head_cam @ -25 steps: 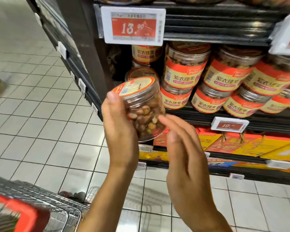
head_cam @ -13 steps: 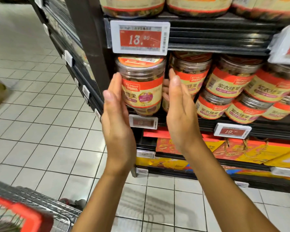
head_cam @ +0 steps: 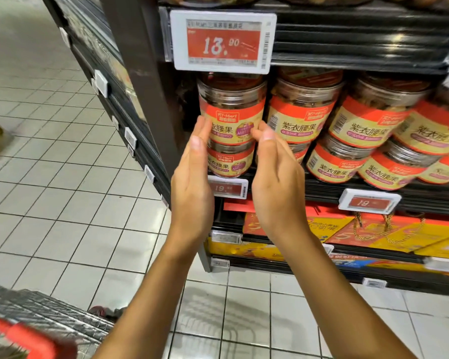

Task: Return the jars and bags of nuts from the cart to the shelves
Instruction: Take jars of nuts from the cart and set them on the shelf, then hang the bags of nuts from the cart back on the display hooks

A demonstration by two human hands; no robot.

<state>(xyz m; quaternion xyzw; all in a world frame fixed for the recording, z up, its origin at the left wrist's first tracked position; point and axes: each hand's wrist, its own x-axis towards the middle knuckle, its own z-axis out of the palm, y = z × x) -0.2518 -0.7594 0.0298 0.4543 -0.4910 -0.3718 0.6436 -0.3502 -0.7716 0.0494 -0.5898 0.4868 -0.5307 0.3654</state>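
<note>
Two flat palms, left hand [head_cam: 192, 182] and right hand [head_cam: 278, 187], perhaps lightly against cylindrical clear-plastic jar [head_cam: 232, 112]

Below the white-framed red 13.90 price tag [head_cam: 223, 42] sit at least nine clear plastic orange-labelled jars [head_cam: 303, 112], two smaller red price tags [head_cam: 370, 202] and two hands [head_cam: 192, 182].

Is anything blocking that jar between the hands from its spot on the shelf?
Nothing visible. The top jar already stands on a lower jar at the shelf's left end. The left hand and right hand flank it, fingertips on its label.
</note>
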